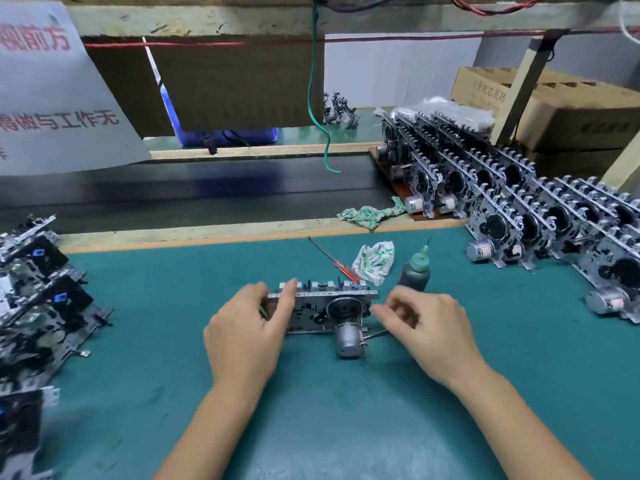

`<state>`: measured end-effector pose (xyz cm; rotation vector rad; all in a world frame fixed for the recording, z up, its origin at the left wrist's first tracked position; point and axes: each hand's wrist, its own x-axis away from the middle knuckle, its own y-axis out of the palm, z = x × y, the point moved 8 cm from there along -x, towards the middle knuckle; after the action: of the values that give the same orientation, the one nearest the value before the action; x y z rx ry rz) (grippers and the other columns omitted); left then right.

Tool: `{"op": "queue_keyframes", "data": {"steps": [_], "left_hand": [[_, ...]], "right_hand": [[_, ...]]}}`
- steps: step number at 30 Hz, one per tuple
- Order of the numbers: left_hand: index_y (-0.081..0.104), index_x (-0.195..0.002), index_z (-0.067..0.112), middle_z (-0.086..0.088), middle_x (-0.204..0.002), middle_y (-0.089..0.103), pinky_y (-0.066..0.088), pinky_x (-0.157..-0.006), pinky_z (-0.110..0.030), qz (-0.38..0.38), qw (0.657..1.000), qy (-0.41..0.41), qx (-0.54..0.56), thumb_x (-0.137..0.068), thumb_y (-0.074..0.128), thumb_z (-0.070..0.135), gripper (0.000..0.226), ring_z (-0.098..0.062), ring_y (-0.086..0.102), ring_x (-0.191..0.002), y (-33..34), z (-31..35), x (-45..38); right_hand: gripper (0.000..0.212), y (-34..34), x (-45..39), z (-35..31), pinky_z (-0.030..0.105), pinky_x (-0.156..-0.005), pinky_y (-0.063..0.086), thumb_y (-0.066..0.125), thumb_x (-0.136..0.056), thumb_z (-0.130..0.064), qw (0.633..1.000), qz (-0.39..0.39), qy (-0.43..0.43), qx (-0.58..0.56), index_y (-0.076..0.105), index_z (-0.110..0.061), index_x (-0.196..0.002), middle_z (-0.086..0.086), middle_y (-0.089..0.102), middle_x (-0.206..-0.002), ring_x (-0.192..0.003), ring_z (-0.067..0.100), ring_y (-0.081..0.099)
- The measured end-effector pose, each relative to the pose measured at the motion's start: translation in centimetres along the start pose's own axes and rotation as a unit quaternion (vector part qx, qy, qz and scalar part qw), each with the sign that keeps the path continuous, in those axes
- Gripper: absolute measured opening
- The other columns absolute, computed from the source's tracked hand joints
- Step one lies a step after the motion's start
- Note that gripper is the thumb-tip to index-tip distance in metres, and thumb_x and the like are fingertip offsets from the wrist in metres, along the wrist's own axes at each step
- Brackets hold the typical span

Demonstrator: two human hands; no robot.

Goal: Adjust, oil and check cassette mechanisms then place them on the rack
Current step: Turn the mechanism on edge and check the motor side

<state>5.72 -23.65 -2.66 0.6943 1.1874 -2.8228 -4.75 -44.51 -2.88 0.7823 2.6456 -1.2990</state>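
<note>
The left hand point(249, 327) grips the left end of the cassette mechanism point(322, 308), which stands on edge on the green surface point(173, 341) between both hands. The right hand point(422, 327) is loosely curled at its right end; blur hides whether it holds anything. With so light a hold, the mechanism could tip, or the right hand could knock over the oil bottle point(415, 271) just behind it.

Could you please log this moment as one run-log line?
left hand holds mechanism | right hand at its right end, blurred | oil bottle unused
</note>
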Motion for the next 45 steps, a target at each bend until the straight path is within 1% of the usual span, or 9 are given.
{"op": "queue_keyframes", "data": {"steps": [2, 6, 10, 13, 17, 23, 30, 41, 45], "left_hand": [[0.050, -0.077, 0.022, 0.011, -0.076, 0.052, 0.032, -0.056, -0.031, 0.022, 0.999, 0.029, 0.020, -0.079, 0.031, 0.069, 0.050, -0.015, 0.048, -0.075, -0.2, 0.3, -0.1], [0.050, -0.108, 0.037, 0.019, -0.113, 0.053, 0.033, -0.088, -0.011, -0.031, 0.975, 0.112, 0.190, -0.087, 0.043, 0.051, 0.026, 0.000, 0.046, -0.109, 0.8, 1.9, -0.2], [0.062, -0.112, 0.031, 0.012, -0.131, 0.049, 0.039, -0.099, -0.035, -0.032, 0.957, 0.230, 0.172, -0.095, 0.044, 0.032, 0.025, -0.009, 0.044, -0.122, 0.8, 3.9, 0.6], [0.068, -0.112, 0.019, 0.004, -0.132, 0.053, 0.033, -0.103, -0.030, -0.007, 0.943, 0.319, 0.094, -0.095, 0.047, 0.025, 0.028, -0.016, 0.048, -0.122, 0.7, 5.1, 1.5], [0.065, -0.119, 0.011, -0.003, -0.123, 0.063, 0.034, -0.106, -0.033, 0.004, 0.924, 0.380, 0.031, -0.096, 0.045, 0.021, 0.032, -0.018, 0.054, -0.116, 1.0, 5.9, 2.4], [0.066, -0.117, 0.012, -0.003, -0.120, 0.065, 0.035, -0.106, -0.034, 0.017, 0.928, 0.368, 0.049, -0.094, 0.047, 0.021, 0.031, -0.017, 0.056, -0.111, 0.8, 6.0, 2.5], [0.064, -0.117, 0.017, 0.002, -0.121, 0.062, 0.034, -0.104, -0.034, 0.024, 0.932, 0.355, 0.067, -0.091, 0.052, 0.022, 0.030, -0.016, 0.055, -0.113, 0.7, 6.1, 2.6], [0.069, -0.111, 0.013, -0.001, -0.119, 0.065, 0.039, -0.099, -0.038, 0.036, 0.938, 0.336, 0.074, -0.088, 0.056, 0.026, 0.030, -0.018, 0.057, -0.113, 0.6, 6.4, 2.7], [0.068, -0.113, 0.014, 0.000, -0.121, 0.064, 0.037, -0.099, -0.035, 0.033, 0.938, 0.335, 0.076, -0.084, 0.059, 0.029, 0.034, -0.018, 0.055, -0.117, 0.6, 6.6, 3.0]], "right_hand": [[0.031, 0.2, -0.1, 0.9, 0.018, -0.061, 0.043, 0.059, -0.066, -0.064, 0.995, -0.014, 0.012, -0.100, 0.056, -0.037, -0.081, -0.014, 0.059, -0.075, -0.072, 0.006, 0.056], [0.043, 2.1, -0.2, 0.7, 0.031, -0.082, 0.051, 0.079, -0.075, -0.027, 0.973, -0.083, 0.013, -0.214, 0.057, -0.041, -0.108, -0.015, 0.061, -0.100, -0.099, 0.005, 0.057], [0.037, 4.0, -0.1, 0.4, 0.027, -0.086, 0.049, 0.077, -0.077, -0.028, 0.971, -0.098, 0.028, -0.216, 0.058, -0.044, -0.104, -0.023, 0.062, -0.108, -0.097, 0.002, 0.058], [0.032, 4.1, -0.2, 0.3, 0.037, -0.088, 0.049, 0.077, -0.077, -0.027, 0.969, -0.082, 0.037, -0.231, 0.061, -0.037, -0.103, -0.017, 0.066, -0.103, -0.096, 0.014, 0.061], [0.033, 3.8, -0.2, -0.6, 0.035, -0.086, 0.050, 0.073, -0.073, -0.032, 0.960, -0.077, 0.012, -0.270, 0.061, -0.041, -0.103, -0.020, 0.066, -0.105, -0.101, 0.009, 0.060], [0.030, 3.6, -0.6, -0.8, 0.023, -0.086, 0.048, 0.075, -0.073, -0.023, 0.948, -0.078, 0.006, -0.310, 0.062, -0.032, -0.098, -0.013, 0.069, -0.098, -0.094, 0.008, 0.064], [0.030, 3.6, -0.9, -0.9, 0.023, -0.090, 0.047, 0.078, -0.075, -0.009, 0.942, -0.093, 0.010, -0.321, 0.066, -0.025, -0.097, -0.003, 0.071, -0.096, -0.094, 0.010, 0.064], [0.030, 3.7, -0.9, -0.9, 0.025, -0.093, 0.047, 0.077, -0.076, -0.006, 0.934, -0.091, 0.018, -0.344, 0.068, -0.026, -0.097, -0.001, 0.073, -0.098, -0.095, 0.010, 0.065], [0.030, 3.8, -1.0, -1.1, 0.015, -0.086, 0.046, 0.075, -0.077, -0.004, 0.932, -0.095, 0.021, -0.350, 0.068, -0.025, -0.097, -0.007, 0.073, -0.094, -0.091, 0.002, 0.065]]}}
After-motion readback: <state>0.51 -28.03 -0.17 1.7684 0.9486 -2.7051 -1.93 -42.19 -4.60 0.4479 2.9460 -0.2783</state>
